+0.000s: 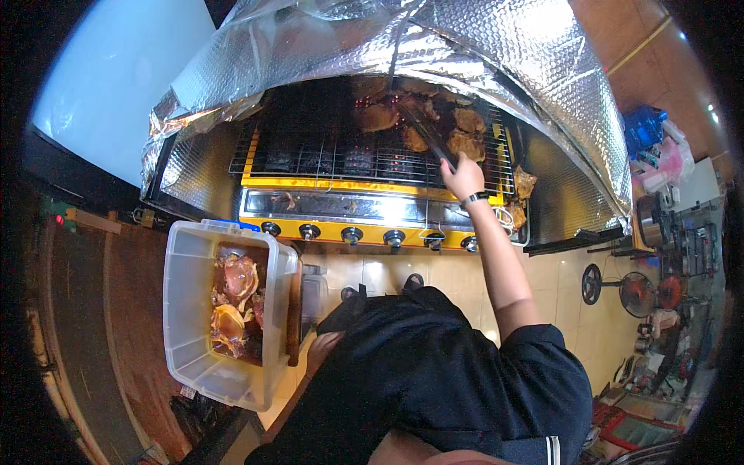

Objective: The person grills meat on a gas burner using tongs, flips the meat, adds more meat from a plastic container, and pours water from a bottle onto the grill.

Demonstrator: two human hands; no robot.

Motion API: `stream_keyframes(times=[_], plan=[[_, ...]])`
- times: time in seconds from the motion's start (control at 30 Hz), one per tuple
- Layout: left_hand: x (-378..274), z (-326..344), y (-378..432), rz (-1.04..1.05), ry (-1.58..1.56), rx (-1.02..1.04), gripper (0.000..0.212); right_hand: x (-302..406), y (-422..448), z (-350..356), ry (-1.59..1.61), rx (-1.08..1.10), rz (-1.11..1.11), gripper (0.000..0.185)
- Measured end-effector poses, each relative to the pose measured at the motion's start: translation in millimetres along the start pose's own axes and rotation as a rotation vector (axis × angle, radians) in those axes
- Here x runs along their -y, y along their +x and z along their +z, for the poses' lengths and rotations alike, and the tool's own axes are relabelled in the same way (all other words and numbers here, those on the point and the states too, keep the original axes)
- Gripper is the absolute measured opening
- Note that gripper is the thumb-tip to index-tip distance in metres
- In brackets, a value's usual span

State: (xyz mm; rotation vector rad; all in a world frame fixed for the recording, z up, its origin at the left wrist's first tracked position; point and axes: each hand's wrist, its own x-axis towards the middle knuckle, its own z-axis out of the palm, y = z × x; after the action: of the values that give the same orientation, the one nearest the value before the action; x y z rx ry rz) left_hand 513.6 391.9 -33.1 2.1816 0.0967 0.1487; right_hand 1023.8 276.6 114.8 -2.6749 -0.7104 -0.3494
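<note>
My right hand (467,178) grips a pair of dark tongs (431,137) over the wire rack (354,174) of a yellow gas grill (337,224). The tips of the tongs reach in among slices of meat at the back, near glowing red burner spots; whether they pinch a slice cannot be told. Two browned slices (467,136) lie just beyond my right hand, and a paler slice (378,118) is left of the tongs. Low beside my dark clothing, my left hand (323,346) is partly hidden, its fingers not visible. Left of me, a clear plastic tub (224,381) holds raw marinated meat (238,279).
A silver foil hood (372,46) arches over the grill's back and sides. Several control knobs (394,237) line its front. Browned meat pieces (525,181) sit by the right edge. A pedestal fan (637,294) and a blue water bottle (645,131) are farther right.
</note>
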Motion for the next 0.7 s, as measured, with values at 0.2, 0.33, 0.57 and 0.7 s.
stream_keyframes(times=[0.2,0.33,0.57,0.7], plan=[[-9,8,11,0.001,0.051,0.027,0.038,-38,-9,-26,-0.160,-0.115,0.095,0.034],[-12,13,20,0.013,0.073,0.046,0.038,-62,-6,-32,-0.271,0.018,0.128,0.030],[-19,18,33,0.038,0.088,0.052,0.038,-86,4,-57,-0.220,-0.021,0.071,0.028],[-21,20,32,0.033,0.095,0.039,0.038,-84,7,-85,-0.060,-0.087,0.154,0.028]])
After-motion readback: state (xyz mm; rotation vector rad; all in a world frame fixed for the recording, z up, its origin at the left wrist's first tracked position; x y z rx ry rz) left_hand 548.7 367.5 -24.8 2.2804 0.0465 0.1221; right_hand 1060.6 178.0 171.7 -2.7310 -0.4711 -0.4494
